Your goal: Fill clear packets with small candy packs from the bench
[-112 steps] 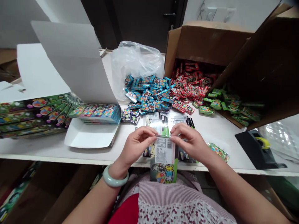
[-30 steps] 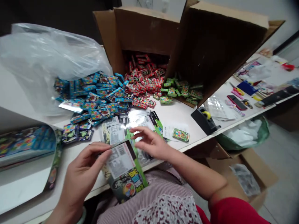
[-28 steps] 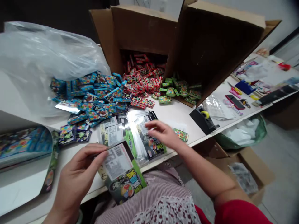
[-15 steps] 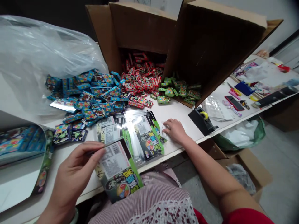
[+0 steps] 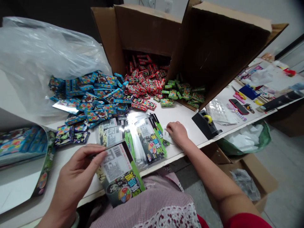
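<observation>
Head view, only one. Left hand (image 5: 76, 172), lower left: thumb and fingers pinched on the top edge of a barcode-printed pouch (image 5: 121, 177). Pouch sits lower center, tilted, printed side up, bottom end in front of the striped apron (image 5: 163, 196). Right hand (image 5: 178, 134), right of center: low at the table (image 5: 185, 117), fingers curled at a white printed slip (image 5: 168, 136). Contact point hidden, can't tell if anything is gripped. Hands well apart.

Between them, center: overlapping spread of similar pouches (image 5: 152, 142). Black tape dispenser (image 5: 203, 125) with yellow roll, just right of right hand. Behind, left to right: blue candy boxes (image 5: 102, 91), red candy boxes (image 5: 147, 84), green candy boxes (image 5: 186, 91), the last two running into brown cartons (image 5: 149, 31).

Step in hand, my read: left holds the pouch steady at its top edge while right works at the slip spot. Next move calls for a clean fingertip pinch there without dragging the nearby pouches, left grip kept firm.
</observation>
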A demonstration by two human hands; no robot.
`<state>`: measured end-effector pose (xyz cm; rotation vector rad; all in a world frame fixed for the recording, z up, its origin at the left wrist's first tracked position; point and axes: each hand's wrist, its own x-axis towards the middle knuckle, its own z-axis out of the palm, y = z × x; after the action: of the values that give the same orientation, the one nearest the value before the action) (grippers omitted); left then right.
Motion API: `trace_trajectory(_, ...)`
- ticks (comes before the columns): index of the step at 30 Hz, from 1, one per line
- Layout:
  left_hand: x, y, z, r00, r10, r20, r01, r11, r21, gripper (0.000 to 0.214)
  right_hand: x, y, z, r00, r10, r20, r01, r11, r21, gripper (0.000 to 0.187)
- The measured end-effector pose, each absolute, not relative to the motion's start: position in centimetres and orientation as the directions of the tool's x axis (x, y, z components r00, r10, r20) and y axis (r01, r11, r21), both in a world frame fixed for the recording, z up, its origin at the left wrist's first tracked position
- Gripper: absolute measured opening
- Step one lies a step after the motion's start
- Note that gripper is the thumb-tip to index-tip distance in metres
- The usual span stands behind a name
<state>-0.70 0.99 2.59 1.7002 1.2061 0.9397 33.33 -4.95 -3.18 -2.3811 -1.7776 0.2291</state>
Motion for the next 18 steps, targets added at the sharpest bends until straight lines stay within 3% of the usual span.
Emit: trace_trajectory(18,-0.7,1.3,1.7,0.266,0.943,0.202,0.305,-0.281,0.91,0.018,33.4,-5.3,-4.2,0.366,0.931,-0.006,0.883,-0.349,-0.313,0.007)
